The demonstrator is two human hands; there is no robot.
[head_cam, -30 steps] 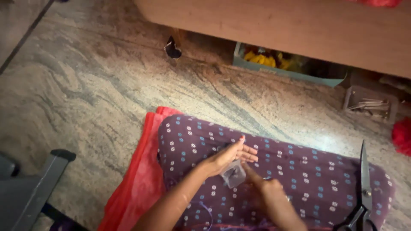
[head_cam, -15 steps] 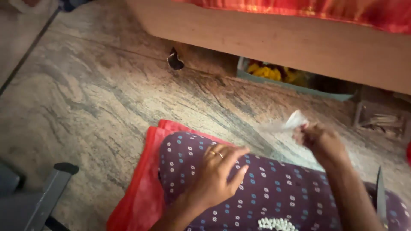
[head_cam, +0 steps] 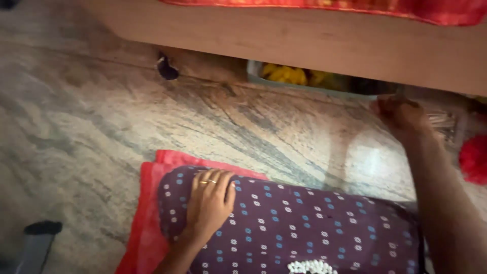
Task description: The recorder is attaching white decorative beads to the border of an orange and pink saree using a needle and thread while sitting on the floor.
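Note:
My left hand (head_cam: 209,203), with rings on two fingers, lies flat on a purple cushion (head_cam: 314,223) dotted white and blue, and holds nothing. The cushion rests on a folded red cloth (head_cam: 147,213) on the stone floor. My right hand (head_cam: 401,115) is stretched far forward to the edge of the wooden bed frame (head_cam: 304,35), next to a small box of thin sticks (head_cam: 449,124). Its fingers are curled and blurred, and I cannot tell whether they hold anything. A white beaded strand (head_cam: 312,266) lies on the cushion at the bottom edge.
Under the bed frame stands a tray (head_cam: 253,71) with yellow things in it. A small dark object (head_cam: 166,68) sits on the floor to its left. A red fluffy thing (head_cam: 474,157) is at the right edge, and a grey and black bar (head_cam: 38,238) is at bottom left.
My right hand left the cushion with a small clear piece and reached forward right to the box under the bed. My left hand flattened on the cushion. The view tilted up.

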